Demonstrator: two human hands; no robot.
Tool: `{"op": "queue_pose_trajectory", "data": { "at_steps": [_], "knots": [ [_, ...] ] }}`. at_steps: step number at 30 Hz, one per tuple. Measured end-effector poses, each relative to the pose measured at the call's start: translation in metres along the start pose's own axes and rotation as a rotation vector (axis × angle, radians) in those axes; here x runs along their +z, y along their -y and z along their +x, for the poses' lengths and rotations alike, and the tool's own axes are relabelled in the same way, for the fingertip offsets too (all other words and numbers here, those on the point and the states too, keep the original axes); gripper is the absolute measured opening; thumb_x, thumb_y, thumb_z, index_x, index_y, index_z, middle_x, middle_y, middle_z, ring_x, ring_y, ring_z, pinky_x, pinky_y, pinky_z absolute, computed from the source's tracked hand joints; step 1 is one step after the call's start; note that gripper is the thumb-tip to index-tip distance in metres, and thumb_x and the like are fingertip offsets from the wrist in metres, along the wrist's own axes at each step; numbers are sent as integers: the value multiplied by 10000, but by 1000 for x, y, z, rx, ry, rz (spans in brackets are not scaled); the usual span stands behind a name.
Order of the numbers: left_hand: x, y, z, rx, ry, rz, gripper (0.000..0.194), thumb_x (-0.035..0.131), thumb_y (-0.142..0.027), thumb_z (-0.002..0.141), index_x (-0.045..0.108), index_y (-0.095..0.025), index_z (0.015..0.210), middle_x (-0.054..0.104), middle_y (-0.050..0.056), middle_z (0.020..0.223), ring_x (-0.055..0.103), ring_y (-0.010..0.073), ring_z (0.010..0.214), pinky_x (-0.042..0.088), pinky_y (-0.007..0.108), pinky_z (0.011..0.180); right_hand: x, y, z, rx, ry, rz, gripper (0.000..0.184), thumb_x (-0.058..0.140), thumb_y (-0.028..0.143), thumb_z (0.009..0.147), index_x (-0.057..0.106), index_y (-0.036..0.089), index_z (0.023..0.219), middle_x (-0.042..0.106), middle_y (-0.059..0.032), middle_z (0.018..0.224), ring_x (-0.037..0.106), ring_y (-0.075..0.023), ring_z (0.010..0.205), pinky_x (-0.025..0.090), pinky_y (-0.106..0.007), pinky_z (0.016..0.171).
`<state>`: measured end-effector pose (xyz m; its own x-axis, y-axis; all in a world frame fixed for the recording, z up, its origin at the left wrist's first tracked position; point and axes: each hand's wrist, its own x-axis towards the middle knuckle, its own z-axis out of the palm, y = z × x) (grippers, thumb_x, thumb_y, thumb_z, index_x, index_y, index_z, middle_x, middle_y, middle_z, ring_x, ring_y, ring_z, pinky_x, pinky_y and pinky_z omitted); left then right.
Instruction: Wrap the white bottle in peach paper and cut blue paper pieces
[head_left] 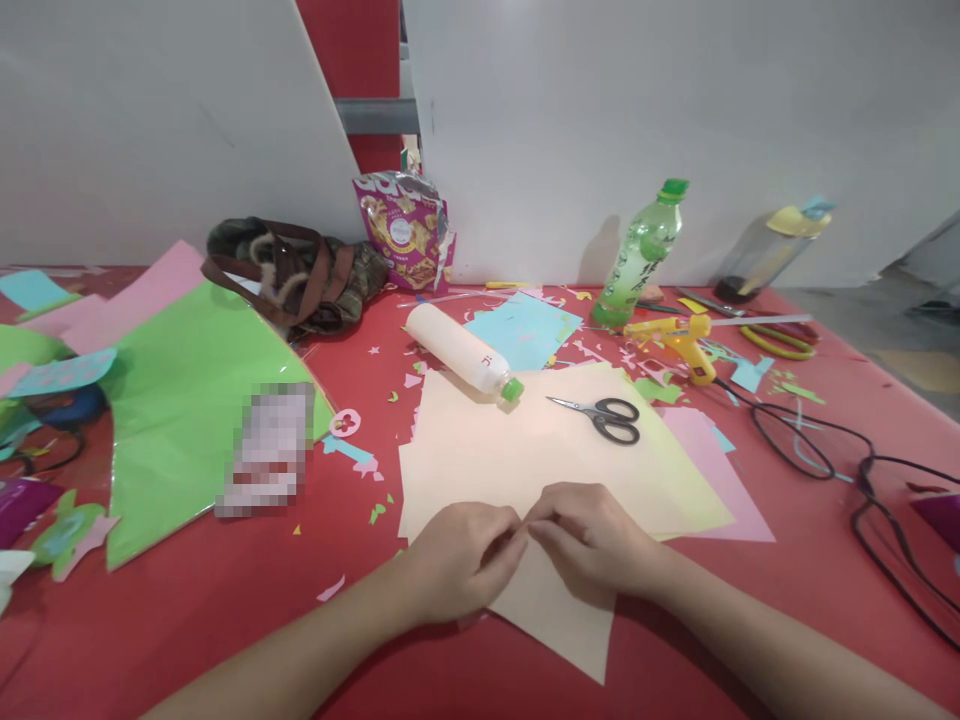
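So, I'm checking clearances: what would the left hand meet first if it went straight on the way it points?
The right hand, almost at once: the left hand points towards it, though whether they touch is unclear.

In front of you, a whitish panel (pixel 142 130) fills the upper left of the frame, its edge slanting down toward the centre. A broader pale wall (pixel 600 90) spans the upper centre and upper right. Between them you see a red strip (pixel 349 40) crossed by a grey bar (pixel 375 116). Your red tabletop (pixel 187 610) covers the lower frame, and at the right edge you have grey floor (pixel 907 315) with a tan patch (pixel 919 370), under soft light
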<state>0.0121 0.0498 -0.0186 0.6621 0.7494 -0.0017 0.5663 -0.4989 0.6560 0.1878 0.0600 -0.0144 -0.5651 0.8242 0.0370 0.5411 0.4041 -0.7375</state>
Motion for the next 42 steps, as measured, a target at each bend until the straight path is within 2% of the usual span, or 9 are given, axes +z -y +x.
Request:
{"op": "queue_pose_trajectory", "data": {
  "at_steps": [4, 8, 11, 14, 19, 30, 36, 39, 42],
  "knots": [
    [7, 3, 0, 120, -89, 183, 284, 303, -248, 843, 432, -171, 603, 502, 1, 533, 449, 125, 494, 332, 254, 507, 3, 0, -1, -144, 45, -77, 173, 427, 164, 757, 562, 163, 648, 600, -35, 591, 524, -117, 548, 399, -219, 527],
    [10, 4, 0, 201, -115, 284, 287, 284, -235, 858, 459, -164, 642, 525, 5, 554, 461, 130, 498, 347, 266, 514, 7, -2, -1, -201, 46, -123, 181, 416, 141, 739, 533, 171, 603, 569, -26, 541, 494, -117, 510, 371, -224, 499],
    [10, 5, -1, 254, -126, 322, 286, 275, -194, 855, 472, -160, 651, 521, 4, 551, 442, 125, 486, 343, 265, 511, 6, -1, -1, -158, 56, -87, 155, 441, 151, 731, 540, 168, 612, 567, -22, 543, 495, -112, 507, 371, -218, 498],
    [10, 4, -1, 281, -193, 329, 286, 281, -160, 840, 467, -156, 623, 502, 3, 525, 412, 117, 470, 333, 260, 506, 4, 2, -1, -79, 83, -14, 133, 457, 154, 727, 574, 159, 663, 591, -28, 592, 515, -107, 537, 389, -206, 515],
    [8, 3, -3, 312, -277, 324, 285, 304, -148, 830, 453, -159, 587, 472, -3, 493, 382, 114, 455, 320, 262, 500, 0, 4, -1, -28, 113, 47, 159, 452, 120, 694, 603, 165, 677, 603, -20, 620, 529, -105, 560, 410, -204, 539],
    [6, 11, -2, 239, -403, 271, 258, 321, -127, 810, 439, -169, 585, 476, -3, 500, 378, 112, 465, 338, 260, 524, -13, -2, 2, 100, 70, 59, 164, 453, 109, 642, 601, 167, 605, 599, -10, 581, 521, -105, 528, 409, -199, 517],
    [8, 16, -2, 173, -496, 257, 252, 328, -121, 799, 424, -176, 572, 389, -24, 471, 343, 109, 459, 328, 245, 518, -16, -3, 3, 171, 11, 26, 176, 437, 95, 619, 590, 173, 583, 607, -1, 572, 520, -103, 521, 400, -193, 502],
    [6, 15, -1, 112, -462, 234, 257, 319, -124, 795, 405, -179, 560, 375, -26, 477, 334, 110, 465, 321, 246, 510, -16, -4, 3, 143, -14, -4, 168, 434, 108, 633, 582, 169, 584, 601, -9, 577, 515, -103, 519, 400, -199, 506],
    [1, 12, 0, 27, -354, 158, 241, 309, -154, 809, 436, -172, 605, 444, -12, 531, 393, 115, 514, 352, 250, 543, -14, -5, 3, 70, -21, -20, 160, 435, 106, 640, 576, 167, 598, 596, -19, 593, 519, -104, 528, 405, -205, 517]
  ]
}}
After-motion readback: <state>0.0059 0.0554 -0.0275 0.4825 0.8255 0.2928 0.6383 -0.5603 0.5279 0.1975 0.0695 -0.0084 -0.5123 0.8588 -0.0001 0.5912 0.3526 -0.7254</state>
